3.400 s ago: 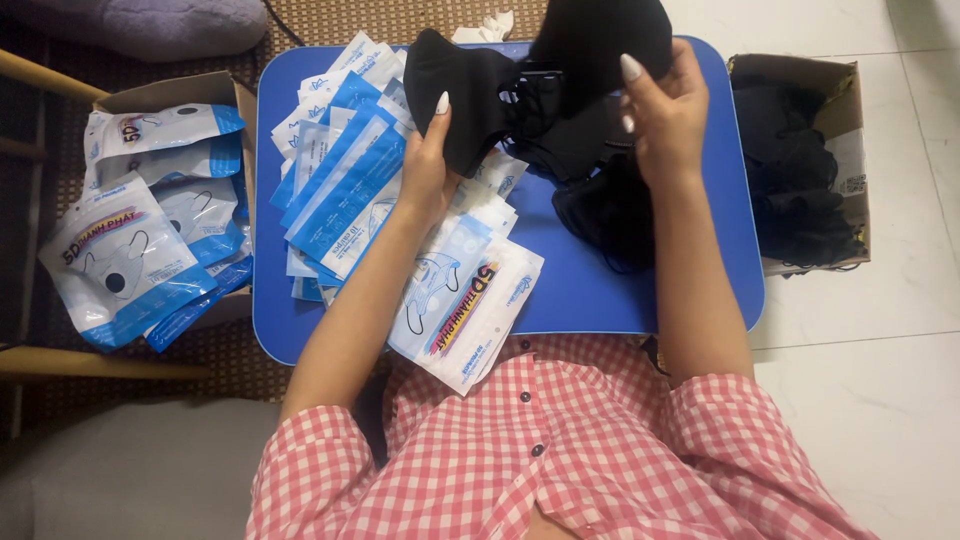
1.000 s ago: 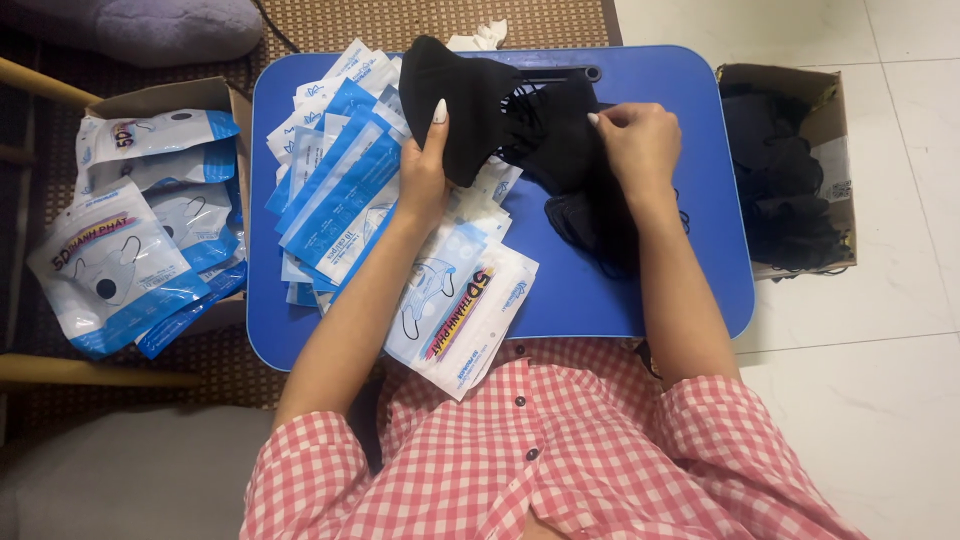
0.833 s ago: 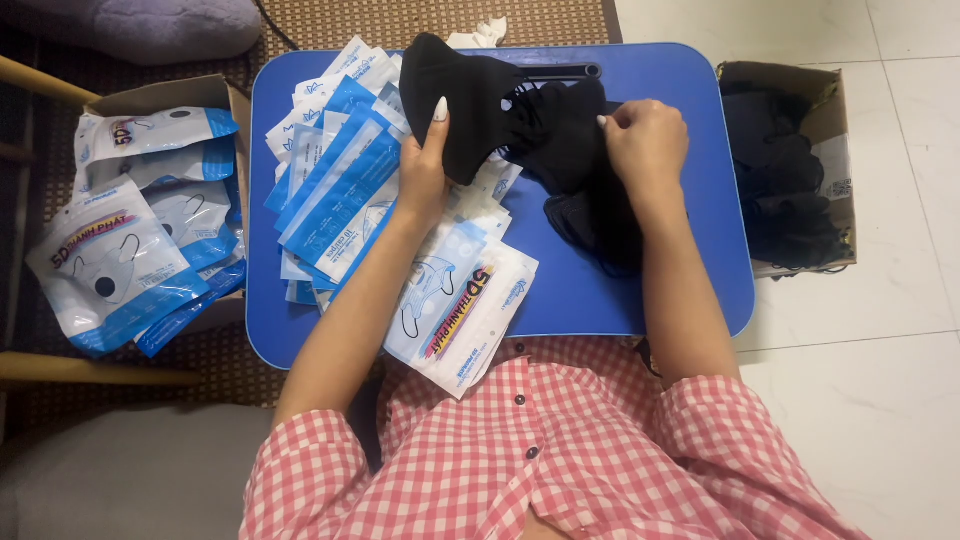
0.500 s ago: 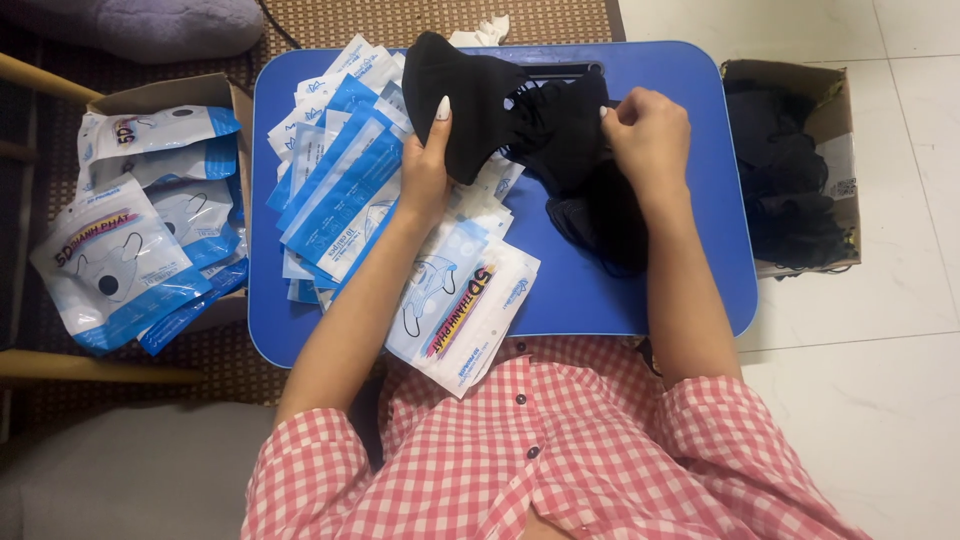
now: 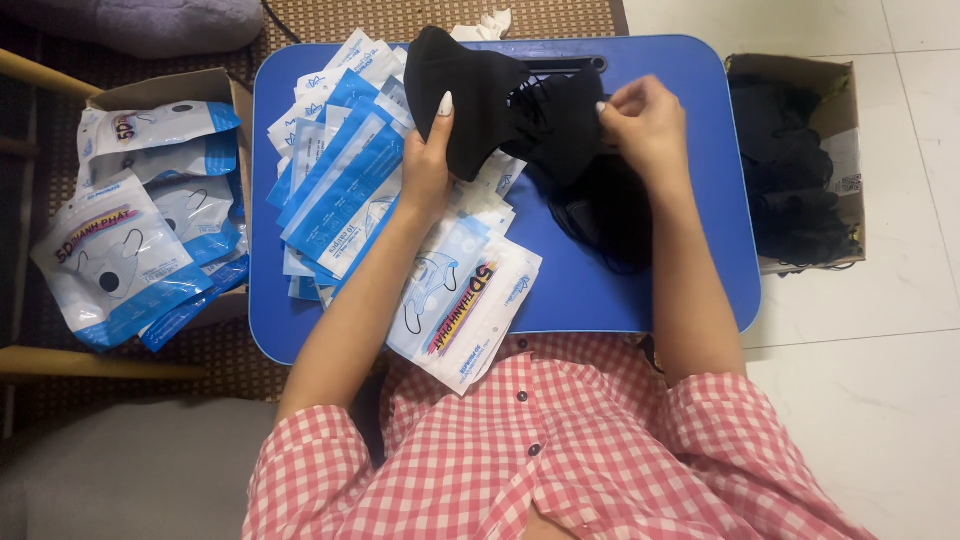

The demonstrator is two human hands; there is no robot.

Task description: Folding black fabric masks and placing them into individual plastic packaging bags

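Observation:
My left hand [image 5: 432, 165] grips a stack of black face masks [image 5: 470, 105] held upright over the blue lap table [image 5: 690, 280]. My right hand [image 5: 645, 125] pinches the right end of the same black bundle, fingers closed on its ear loops. More black masks [image 5: 605, 215] lie in a loose pile on the table under my right wrist. White and blue mask pouches [image 5: 350, 180] are spread over the table's left half, some reaching toward my lap.
A cardboard box [image 5: 800, 180] of black masks stands on the floor to the right. Another box [image 5: 150, 220] on the left holds filled pouches. A woven mat lies under the left side; a wooden bar runs at far left.
The black mask bundle was held higher and spread wider; both hands have brought it lower and closer together, and my right hand has shifted onto its right end.

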